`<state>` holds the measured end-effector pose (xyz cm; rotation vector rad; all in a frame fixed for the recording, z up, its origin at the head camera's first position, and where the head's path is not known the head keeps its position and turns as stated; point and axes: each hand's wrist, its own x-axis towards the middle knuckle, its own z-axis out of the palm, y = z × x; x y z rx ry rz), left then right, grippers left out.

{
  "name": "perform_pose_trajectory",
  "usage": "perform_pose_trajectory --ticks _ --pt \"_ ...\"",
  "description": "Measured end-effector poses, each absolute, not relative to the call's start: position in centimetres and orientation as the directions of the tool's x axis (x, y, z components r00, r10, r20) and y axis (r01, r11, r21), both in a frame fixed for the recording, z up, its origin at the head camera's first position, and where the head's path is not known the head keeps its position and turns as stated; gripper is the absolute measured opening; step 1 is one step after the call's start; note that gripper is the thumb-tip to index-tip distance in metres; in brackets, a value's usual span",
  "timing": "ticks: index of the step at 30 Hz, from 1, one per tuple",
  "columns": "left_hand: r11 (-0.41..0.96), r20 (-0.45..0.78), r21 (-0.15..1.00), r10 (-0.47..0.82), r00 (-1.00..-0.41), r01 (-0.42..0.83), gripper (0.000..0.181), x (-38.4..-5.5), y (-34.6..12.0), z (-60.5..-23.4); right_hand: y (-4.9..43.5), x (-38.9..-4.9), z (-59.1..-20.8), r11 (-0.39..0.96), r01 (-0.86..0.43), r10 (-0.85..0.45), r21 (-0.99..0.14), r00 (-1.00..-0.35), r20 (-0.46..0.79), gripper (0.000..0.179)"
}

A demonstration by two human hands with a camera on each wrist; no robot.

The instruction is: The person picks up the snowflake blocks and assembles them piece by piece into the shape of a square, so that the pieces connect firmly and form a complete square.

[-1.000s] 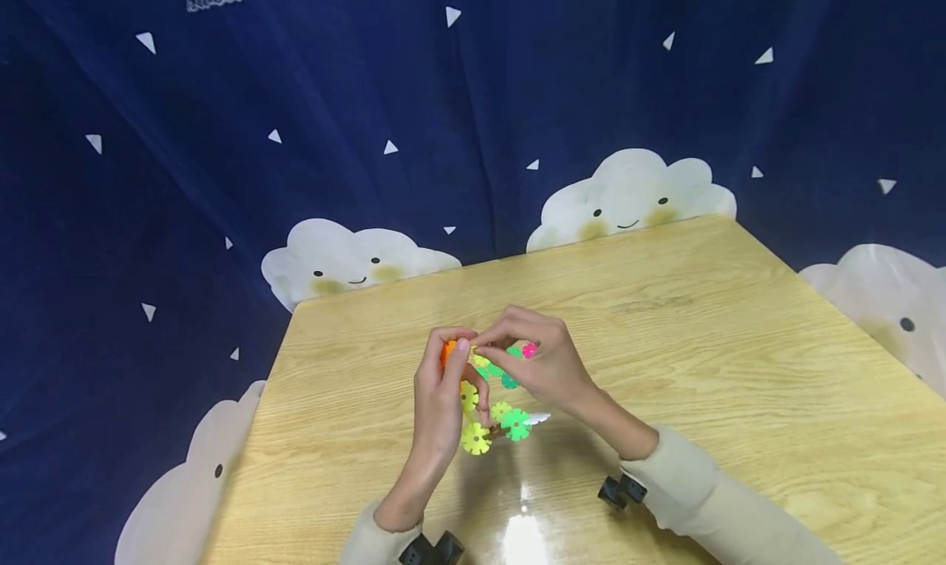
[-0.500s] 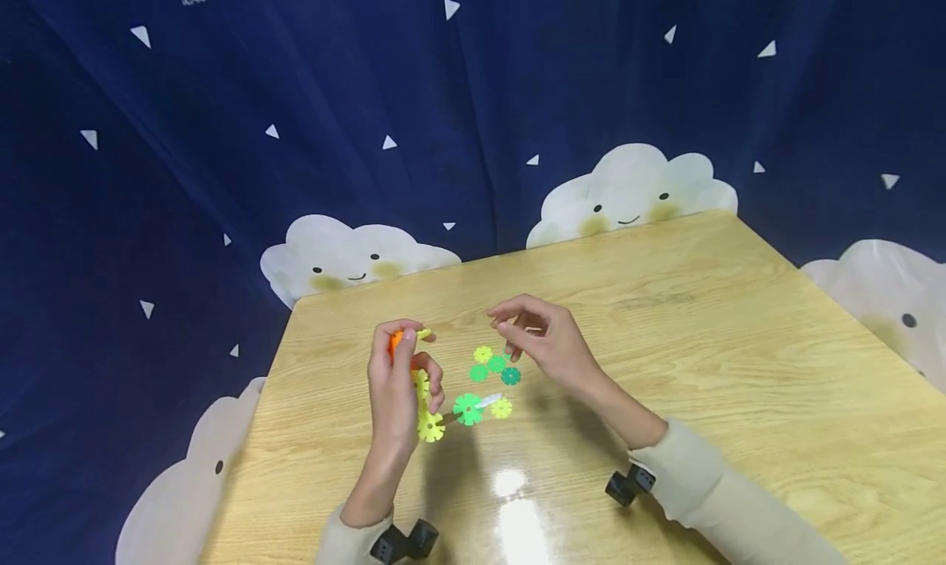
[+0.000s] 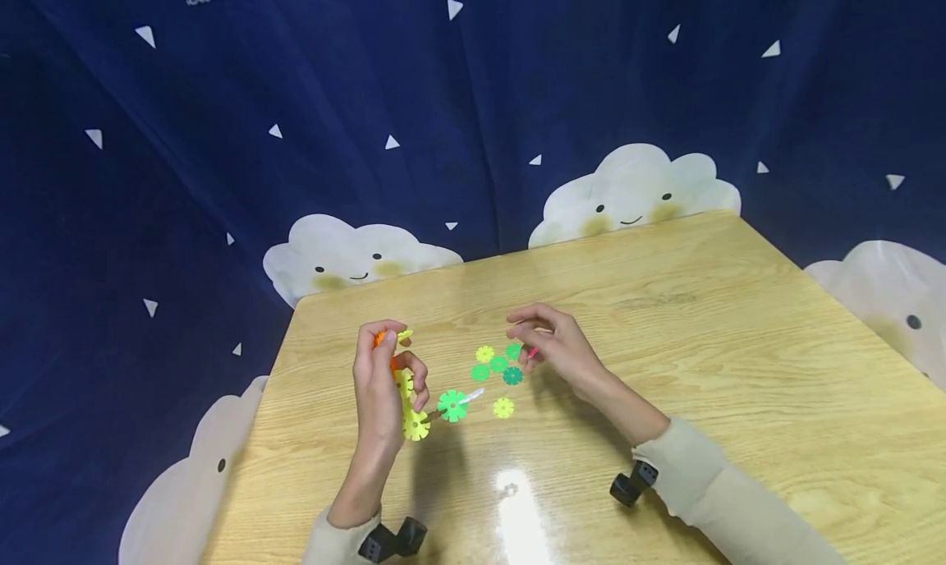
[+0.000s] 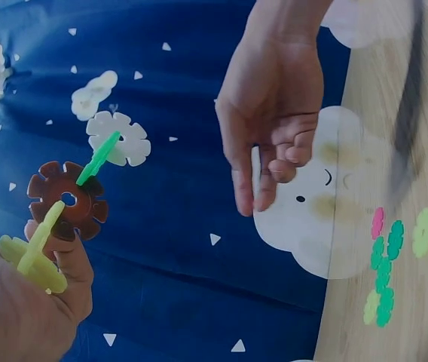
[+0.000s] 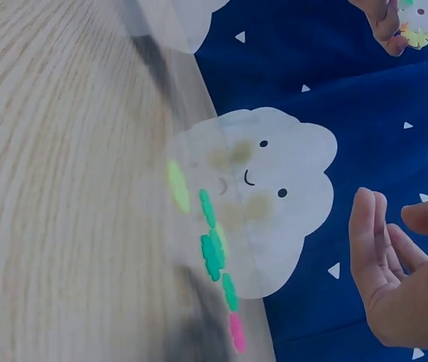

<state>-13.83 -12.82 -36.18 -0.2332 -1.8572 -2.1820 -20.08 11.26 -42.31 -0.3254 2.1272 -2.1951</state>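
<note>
My left hand (image 3: 380, 392) grips a chain of notched snowflake discs above the table. An orange disc (image 3: 380, 337) is partly covered by the fingers, with a small yellow disc (image 3: 404, 335) standing out beside it. Lower down, a yellow disc (image 3: 415, 425), a brown disc (image 4: 90, 215), a green disc (image 3: 452, 406) and a white disc (image 4: 135, 147) link outward to the right. My right hand (image 3: 567, 355) holds nothing, its fingers loosely bent over the loose discs; partly hidden behind them is a pink disc (image 3: 533, 353).
Several small loose discs lie on the wooden table (image 3: 665, 302): a yellow disc (image 3: 484, 354), a teal disc (image 3: 512, 375), a green disc (image 3: 480, 372) and a nearer yellow disc (image 3: 503, 408) among them. A dark blue curtain (image 3: 332, 97) with clouds hangs behind.
My hands were together at the chain's top end; they have parted. The left hand has moved left with the chain, and the right hand has shifted slightly right, over the loose discs.
</note>
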Motion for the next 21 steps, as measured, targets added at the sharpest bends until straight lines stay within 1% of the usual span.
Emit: perform_pose_trajectory --ticks 7,14,17,21 --pt "-0.136 0.280 0.947 -0.095 -0.955 0.291 0.028 -13.9 -12.9 -36.0 11.5 -20.1 -43.3 0.015 0.001 -0.262 -1.000 -0.965 -0.005 0.037" --pt "-0.118 0.272 0.952 -0.084 -0.959 0.281 0.022 -13.9 -13.0 -35.9 11.6 -20.1 -44.8 0.093 0.054 -0.391 -0.994 -0.917 -0.086 0.054" --pt "-0.118 0.274 0.952 -0.084 -0.958 0.282 0.022 -14.0 -13.0 -35.9 11.6 -20.1 -45.4 0.126 0.077 -0.440 -0.989 -0.889 -0.125 0.056" --pt "-0.124 0.275 0.951 -0.085 -0.958 0.284 0.022 -14.0 -13.1 -35.9 11.4 -20.2 -46.3 0.165 0.084 -0.495 -0.983 -0.855 -0.157 0.051"
